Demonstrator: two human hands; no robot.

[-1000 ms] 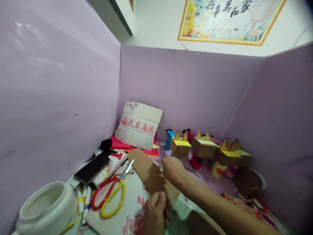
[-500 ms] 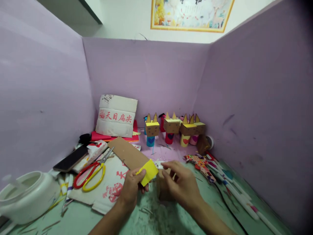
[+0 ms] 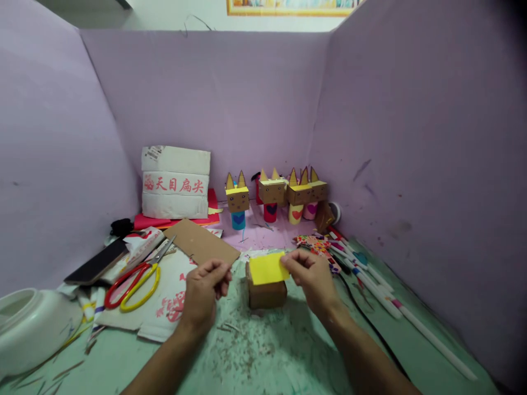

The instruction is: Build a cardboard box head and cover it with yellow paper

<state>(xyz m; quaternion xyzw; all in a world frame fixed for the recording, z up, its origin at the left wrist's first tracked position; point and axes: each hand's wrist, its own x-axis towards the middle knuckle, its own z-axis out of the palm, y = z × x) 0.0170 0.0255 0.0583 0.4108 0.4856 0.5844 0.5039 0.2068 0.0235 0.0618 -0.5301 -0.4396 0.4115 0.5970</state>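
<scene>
A small yellow paper rectangle (image 3: 268, 268) is pinched by its right edge between the thumb and fingers of my right hand (image 3: 310, 277). It hangs over the top of a small brown cardboard box (image 3: 267, 296) on the green tabletop, covering much of that top; whether they touch I cannot tell. Left of the box is my left hand (image 3: 208, 293), its fingers curled together; whether anything small is in them is hidden. Beside that hand lies a printed white cardboard sheet (image 3: 164, 307). Red-and-yellow-handled scissors (image 3: 142, 282) rest on it.
Box-headed cardboard figures with pointed ears, one on a blue tube (image 3: 237, 220), stand at the back. A brown cardboard strip (image 3: 201, 241) lies behind my left hand. White pens (image 3: 382, 299) and a black cord (image 3: 370, 323) are at right, a white pot (image 3: 37, 329) at left.
The yellow paper has passed from my left hand to my right and now is over the box. My left hand has drawn away to the left. The view has tilted down and shifted right.
</scene>
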